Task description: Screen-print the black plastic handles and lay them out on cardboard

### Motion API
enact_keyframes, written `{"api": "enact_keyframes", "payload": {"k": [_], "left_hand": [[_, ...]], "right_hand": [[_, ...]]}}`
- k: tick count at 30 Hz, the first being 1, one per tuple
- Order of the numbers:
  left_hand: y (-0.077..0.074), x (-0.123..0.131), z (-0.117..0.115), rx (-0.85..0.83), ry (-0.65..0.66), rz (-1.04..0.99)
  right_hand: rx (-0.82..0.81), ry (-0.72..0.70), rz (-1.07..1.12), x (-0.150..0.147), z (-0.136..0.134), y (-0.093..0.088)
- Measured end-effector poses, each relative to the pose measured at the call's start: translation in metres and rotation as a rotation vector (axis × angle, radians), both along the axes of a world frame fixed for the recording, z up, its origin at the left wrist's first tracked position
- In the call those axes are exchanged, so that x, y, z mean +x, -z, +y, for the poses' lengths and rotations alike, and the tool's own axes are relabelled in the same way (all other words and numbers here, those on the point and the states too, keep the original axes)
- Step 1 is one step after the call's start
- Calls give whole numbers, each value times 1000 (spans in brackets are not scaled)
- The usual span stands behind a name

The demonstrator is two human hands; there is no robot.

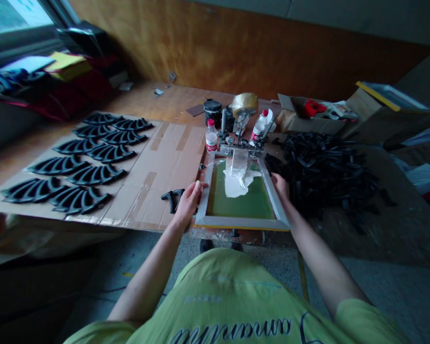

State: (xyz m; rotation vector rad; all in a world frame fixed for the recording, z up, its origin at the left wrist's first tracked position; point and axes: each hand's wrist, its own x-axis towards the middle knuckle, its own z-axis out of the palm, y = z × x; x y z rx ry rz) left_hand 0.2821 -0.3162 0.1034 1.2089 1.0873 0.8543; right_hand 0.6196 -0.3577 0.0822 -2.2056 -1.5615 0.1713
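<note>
A screen printing frame (241, 222) with a grey metal border and green mesh lies in front of me. White ink (236, 188) is spread over the upper middle of the mesh, below a pale squeegee block (238, 161). My left hand (189, 200) is closed at the frame's left side, its fingertips partly hidden at the rim. On the opposite side, my right hand (281, 187) is closed around the right rim, with some fingers out of sight. A single black plastic part (172, 197), shaped like a handle, lies just left of my left hand.
Rows of black parts (80, 199) lie on cardboard (138, 191) at the left. A heap of black parts (326, 167) covers the right. Behind the frame stand a clamp (238, 148), red-capped bottles (211, 137), a black tub (212, 111), a tape roll (245, 103) and a cardboard box (308, 125).
</note>
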Motion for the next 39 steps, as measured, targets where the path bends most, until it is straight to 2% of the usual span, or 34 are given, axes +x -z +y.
{"api": "enact_keyframes", "payload": {"k": [2, 3, 6, 9, 11, 13, 16, 18, 20, 23, 26, 29, 32, 35, 37, 39], "left_hand": [[29, -4, -7, -63, 52, 71], [42, -5, -9, -72, 68, 109], [72, -5, -9, -36, 77, 237], [86, -5, -5, 3, 88, 318], [92, -6, -3, 19, 95, 332], [97, -7, -1, 28, 89, 333], [102, -7, -2, 31, 76, 328], [102, -7, -2, 33, 76, 331], [99, -6, -3, 27, 68, 345], [94, -5, -3, 14, 51, 343], [90, -5, -3, 6, 54, 322], [90, -5, -4, -15, 61, 300], [86, -5, -4, -34, 50, 269], [70, -5, -5, -88, 56, 184], [52, -5, -5, -126, 49, 91], [30, -3, -4, -146, 20, -19]], "right_hand": [[79, 45, -25, 4, 12, -14], [126, 17, -52, -1, 19, -20], [164, -218, -174, -39, 43, -30], [9, -376, -254, -74, 53, -27], [-78, -435, -276, -85, 48, -21], [-106, -534, -298, -85, 33, -15], [-99, -765, -309, -75, 7, -14], [-108, -896, -281, -65, -2, -18], [-131, -959, -241, -59, -2, -23], [-91, -841, -210, -61, 7, -23], [-9, -704, -224, -71, 5, -13], [-16, -759, -218, -75, -6, -6], [-43, -746, -189, -74, -1, -13], [-2, -589, -132, -75, 28, -33], [41, -472, -111, -70, 51, -49], [104, -375, -95, -53, 69, -64]]}}
